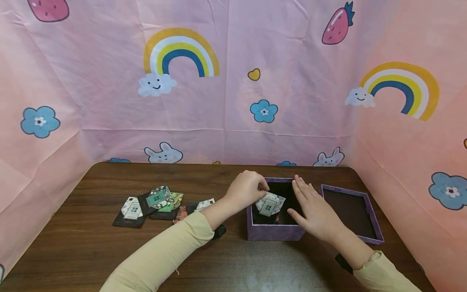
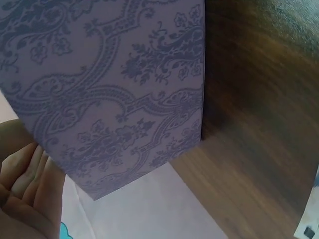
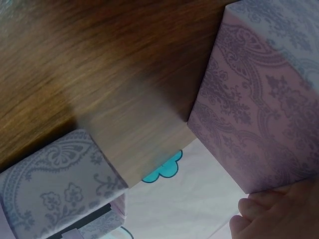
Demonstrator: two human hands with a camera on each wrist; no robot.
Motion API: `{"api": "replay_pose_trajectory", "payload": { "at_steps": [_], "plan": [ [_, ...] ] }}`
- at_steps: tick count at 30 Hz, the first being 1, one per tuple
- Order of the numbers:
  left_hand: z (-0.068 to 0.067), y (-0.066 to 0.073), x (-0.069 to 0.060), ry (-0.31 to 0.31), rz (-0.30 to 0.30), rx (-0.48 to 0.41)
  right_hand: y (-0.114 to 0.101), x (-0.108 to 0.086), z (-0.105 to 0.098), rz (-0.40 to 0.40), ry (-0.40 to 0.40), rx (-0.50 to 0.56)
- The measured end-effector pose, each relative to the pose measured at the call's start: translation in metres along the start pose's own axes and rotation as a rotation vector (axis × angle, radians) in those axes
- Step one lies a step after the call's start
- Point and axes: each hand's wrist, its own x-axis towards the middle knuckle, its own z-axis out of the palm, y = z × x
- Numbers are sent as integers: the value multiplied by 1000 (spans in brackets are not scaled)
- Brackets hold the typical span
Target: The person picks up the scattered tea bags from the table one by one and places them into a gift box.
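Observation:
My left hand (image 1: 246, 188) pinches the top of a small black packet with a pale floral label (image 1: 270, 205) at the left side of a purple patterned box (image 1: 276, 233). The packet is inside the box's opening, its lower part in the dark interior. Across the right rim of the box lies my right hand (image 1: 313, 213), fingers straight and together, thumb apart. In the left wrist view, the curled left fingers (image 2: 30, 184) show beside the box wall (image 2: 114, 74); the packet is hidden there. Right fingers (image 3: 279, 204) appear at the box edge in the right wrist view.
Right of the box lies its purple lid (image 1: 375, 223), inner side up. Several more black packets lie on the left of the wooden table (image 1: 84, 239), including a white-labelled one (image 1: 132, 211) and a green floral one (image 1: 159, 198). A printed pink cloth (image 1: 226, 101) hangs behind and at the sides.

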Motion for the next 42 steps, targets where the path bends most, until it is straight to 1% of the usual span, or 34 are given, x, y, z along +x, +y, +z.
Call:
{"api": "replay_pose_trajectory", "payload": {
  "at_steps": [5, 10, 15, 19, 22, 26, 33, 38, 42],
  "plan": [
    [-5, 2, -3, -19, -1, 67, -1, 0, 0, 1, 4, 0],
    [-9, 2, -5, -17, 12, 99, -1, -1, 1, 1, 8, 1],
    [-16, -3, -8, 29, 19, 86, -1, -1, 1, 4, 10, 10],
    [-25, -11, -11, 68, -10, 55, -1, -1, 1, 6, 9, 14],
    [-32, -20, -15, 91, -28, 39, -1, -1, 1, 8, 6, 19],
    [-42, -36, -22, 119, -43, 31, -1, -1, 1, 6, 4, 21],
    [-57, -68, -39, 108, -107, -8, 0, 0, 2, 6, 3, 19],
    [-62, -90, -54, 106, -139, -33, 0, 0, 1, 5, 3, 19],
    [-61, -107, -64, 102, -158, -39, -1, -1, 1, 2, 4, 12]
  ]
}}
